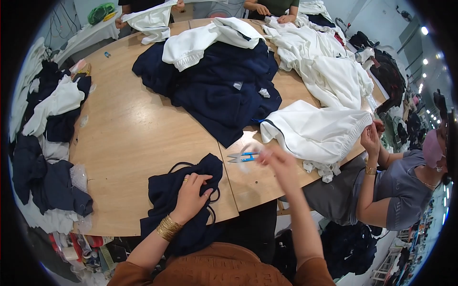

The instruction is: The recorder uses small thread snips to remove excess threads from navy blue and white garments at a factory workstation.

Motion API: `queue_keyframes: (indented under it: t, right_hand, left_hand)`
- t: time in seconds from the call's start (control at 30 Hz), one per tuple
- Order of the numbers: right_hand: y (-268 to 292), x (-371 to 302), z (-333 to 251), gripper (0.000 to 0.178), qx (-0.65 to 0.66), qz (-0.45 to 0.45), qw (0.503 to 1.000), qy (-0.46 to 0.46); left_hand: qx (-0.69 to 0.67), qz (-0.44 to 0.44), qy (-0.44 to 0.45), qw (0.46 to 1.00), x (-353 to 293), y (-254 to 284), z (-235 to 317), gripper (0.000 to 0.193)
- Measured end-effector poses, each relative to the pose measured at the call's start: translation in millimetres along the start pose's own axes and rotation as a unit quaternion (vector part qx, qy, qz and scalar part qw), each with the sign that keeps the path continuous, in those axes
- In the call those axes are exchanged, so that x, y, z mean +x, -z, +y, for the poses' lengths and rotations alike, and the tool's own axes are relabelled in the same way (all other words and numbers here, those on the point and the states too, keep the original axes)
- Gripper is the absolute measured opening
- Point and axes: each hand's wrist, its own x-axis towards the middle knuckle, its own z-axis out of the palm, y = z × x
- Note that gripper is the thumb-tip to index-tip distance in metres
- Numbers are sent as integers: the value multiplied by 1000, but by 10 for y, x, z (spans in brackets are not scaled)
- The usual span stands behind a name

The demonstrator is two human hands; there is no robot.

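Observation:
A navy garment (162, 186) with thin dark cord loops lies at the near edge of the table. My left hand (193, 190) rests on it, fingers apart and slightly bent, with gold bangles at the wrist. To the right, my right hand (276, 159) is smeared by motion, so its grip is unclear. Beside its fingers shows a blurred whitish strip (248, 148). A pair of blue-handled thread snips (242, 158) appears sharp on the table at those fingers, blades pointing left.
A navy garment pile (224, 90) with a white garment (205, 40) on top covers the table's middle. A co-worker (400, 186) at the right handles a white garment (319, 128). Two people work at the far edge. Clothes (52, 176) are heaped at the left.

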Motion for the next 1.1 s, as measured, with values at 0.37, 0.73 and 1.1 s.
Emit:
queue_keyframes:
  t: [0.37, 0.73, 1.1]
  right_hand:
    - [-388, 1349, -110, 25, -115, -186, 969, 118]
    - [279, 2231, 1202, 40, -526, 140, 835, 81]
    - [48, 2083, 299, 15, -103, 177, 970, 132]
  left_hand:
    - [-30, 11, -7, 999, 23, -27, -18, 31]
    - [-23, 17, 10, 1000, -35, -42, -47, 32]
    - [-161, 38, 72, 984, -73, 28, 9, 27]
